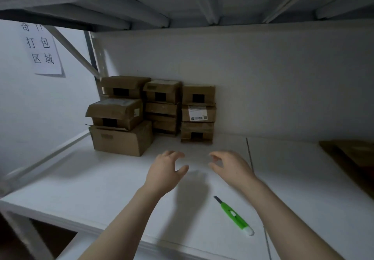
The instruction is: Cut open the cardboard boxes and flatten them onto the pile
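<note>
Task judged barely begun. Cardboard boxes (153,114) stand uncut, stacked at the table's (101,189) back-left corner. The knife (232,215) lies untouched near the front edge. The left hand (166,170) and right hand (230,168) hover empty, fingers loosely spread. A flat cardboard pile (352,154) lies at the right edge.

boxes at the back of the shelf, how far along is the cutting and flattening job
Done: little that shows; flat brown cardboard at the right edge may be the pile. In hand: nothing; the left hand and right hand reach open and empty toward the boxes, and the green knife lies untouched on the white shelf. Left: every stacked box is still box-shaped, none flattened.
</note>
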